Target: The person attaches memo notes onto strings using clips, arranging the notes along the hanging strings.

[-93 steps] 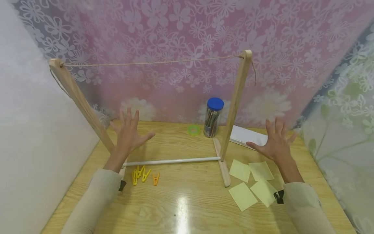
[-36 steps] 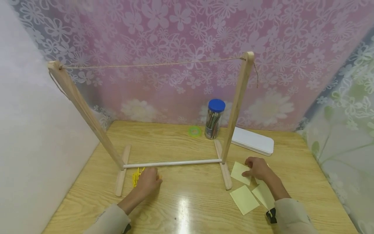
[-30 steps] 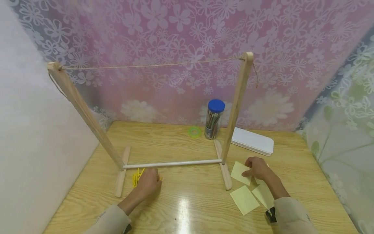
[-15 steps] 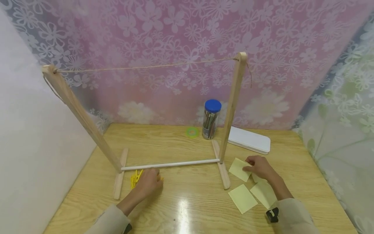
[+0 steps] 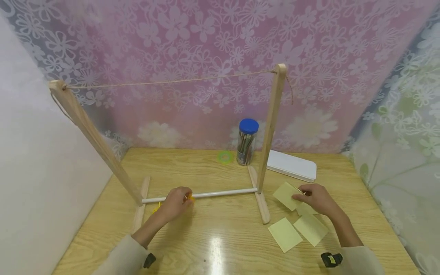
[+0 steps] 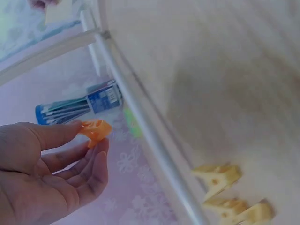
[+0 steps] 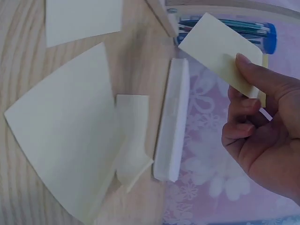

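Note:
My left hand [image 5: 176, 203] pinches an orange clothespin [image 6: 95, 131] between thumb and fingers, just over the white crossbar [image 5: 223, 193] of a wooden stand. Below that hand, several yellow clothespins [image 6: 218, 177] lie on the table; in the head view the hand mostly covers them. At the right, my right hand [image 5: 317, 199] grips a pale yellow paper note [image 7: 218, 51] by its edge, lifted off the table. More notes lie flat beneath and beside it, one note [image 5: 285, 235] nearer the front. A string [image 5: 172, 81] runs between the tops of the stand's two posts.
Behind the stand's right post [image 5: 271, 130] stands a clear jar with a blue lid [image 5: 249, 126], full of pencils. A white case [image 5: 292, 165] lies to its right. A green ring-shaped item [image 5: 225, 157] sits near the back edge, before a flowered curtain [image 5: 206, 46].
Both hands, first spread in the air, came down to the clothespins and the notes. Since then the left hand has raised the orange clothespin, and the right hand has lifted a note.

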Available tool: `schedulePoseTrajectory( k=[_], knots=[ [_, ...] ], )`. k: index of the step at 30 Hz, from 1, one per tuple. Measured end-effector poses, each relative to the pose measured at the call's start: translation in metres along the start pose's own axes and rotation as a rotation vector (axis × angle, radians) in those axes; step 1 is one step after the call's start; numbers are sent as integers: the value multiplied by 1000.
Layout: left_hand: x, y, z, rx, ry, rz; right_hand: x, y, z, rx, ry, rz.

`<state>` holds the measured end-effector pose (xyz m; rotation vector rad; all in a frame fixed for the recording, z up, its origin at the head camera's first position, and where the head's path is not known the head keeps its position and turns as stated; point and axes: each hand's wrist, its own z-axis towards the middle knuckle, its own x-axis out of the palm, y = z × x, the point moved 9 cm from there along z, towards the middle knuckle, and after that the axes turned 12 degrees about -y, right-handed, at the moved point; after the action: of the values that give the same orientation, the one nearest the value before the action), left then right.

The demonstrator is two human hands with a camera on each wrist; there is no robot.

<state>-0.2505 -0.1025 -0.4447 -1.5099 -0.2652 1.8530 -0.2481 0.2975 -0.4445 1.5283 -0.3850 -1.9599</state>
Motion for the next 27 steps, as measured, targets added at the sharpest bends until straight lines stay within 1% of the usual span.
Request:
schedulePoseTrajectory(
  k=[2, 5, 7, 11, 13, 17, 20, 23, 25, 27],
  knots=[
    [-5, -2, 5, -4, -2, -16, -6, 7, -2, -6, -12, 24],
    [-16, -8, 14, -21, -10, -51, -12, 17, -4, 9, -17, 64],
    [-26, -16, 20, -1, -30, -62, -16, 25, -5, 17, -15, 103],
    [-53, -40, 31, 94, -93, -84, -21, 45, -5, 18, -31, 166],
    [-66, -53, 35, 125, -119, -99, -24, 54, -4, 24, -48, 205],
    [-91, -78, 46, 176, -160, -122, -30, 75, 1, 14, -114, 313],
    [-114, -99, 53, 239, -226, -139, -34, 94, 6, -31, -170, 403],
    [-139, -122, 57, 329, -325, -183, -35, 109, 11, -47, -223, 524],
    [-153, -137, 59, 397, -384, -219, -34, 117, 15, -44, -252, 649],
    [-164, -153, 62, 464, -429, -260, -34, 125, 20, -40, -278, 789]
  ],
)
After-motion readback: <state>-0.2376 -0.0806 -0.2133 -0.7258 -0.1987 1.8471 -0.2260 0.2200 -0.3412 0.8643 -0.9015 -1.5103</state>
